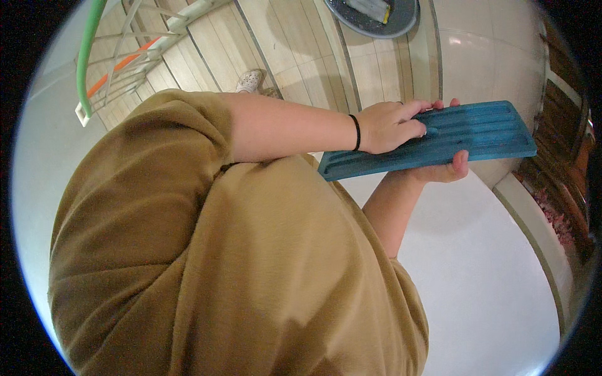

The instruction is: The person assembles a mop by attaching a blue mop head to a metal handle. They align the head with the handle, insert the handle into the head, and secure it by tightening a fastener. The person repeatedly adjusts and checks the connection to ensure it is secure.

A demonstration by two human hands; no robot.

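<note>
A long blue rectangular tray (480,135) with ridges running along its length is held tilted in front of my body, on the right side. My right hand (446,169) supports it from below, thumb along the near edge; fingertips that look like the same hand's show at the far edge. My left hand (387,127), with a black band on the wrist, rests on the ridged face. Its fingers are stretched over the ridges and spread apart. A small bluish lump shows by its fingertips, too blurred to name.
A dark round basin (379,24) with a pale object inside stands on the plank-patterned floor (307,62) ahead. At the upper left is a metal rack (135,53) with a green and an orange bar. A shoe (251,80) shows beyond my left arm. Dark brown furniture (561,144) lines the right edge.
</note>
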